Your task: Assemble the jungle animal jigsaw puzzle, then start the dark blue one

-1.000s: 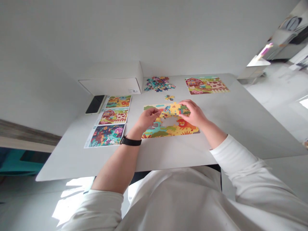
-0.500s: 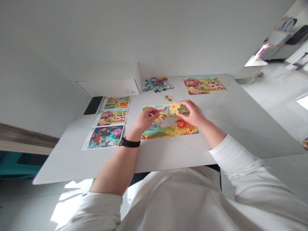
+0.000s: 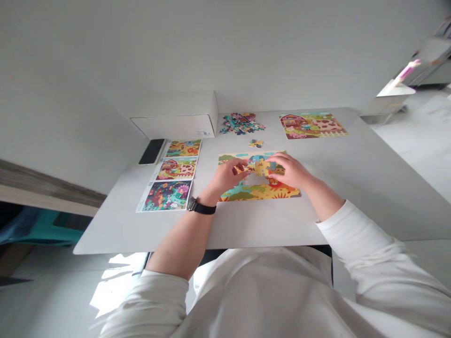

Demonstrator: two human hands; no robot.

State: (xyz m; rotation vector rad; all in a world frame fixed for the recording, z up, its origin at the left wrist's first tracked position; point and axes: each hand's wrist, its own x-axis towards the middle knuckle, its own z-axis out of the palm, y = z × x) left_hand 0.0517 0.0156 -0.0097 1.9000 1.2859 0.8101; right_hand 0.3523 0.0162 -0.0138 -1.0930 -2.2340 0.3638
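A jigsaw puzzle [image 3: 243, 195] with a lion and other animals lies on the table, with a grey gap in its middle. My right hand [image 3: 291, 170] pinches a yellow puzzle piece [image 3: 260, 168] by its right side, over the upper part of that gap. Whether the piece lies flat or is slightly raised I cannot tell. On the puzzle's left half rests my left hand [image 3: 229, 176], its fingers bent, thumb and forefinger a little apart near the gap's left edge, with nothing visible between them.
Behind the puzzle lie a few loose pieces [image 3: 256, 143] and a heap of pieces [image 3: 241, 123]. A finished farm puzzle [image 3: 313, 126] is at the back right. To the left are a picture sheet [image 3: 169, 195], a phone [image 3: 151, 151] and a white box [image 3: 172, 126].
My right hand has brought the yellow piece down toward the gap. The left thumb and forefinger have parted slightly near the gap. The whole view has shifted, so the table appears further right.
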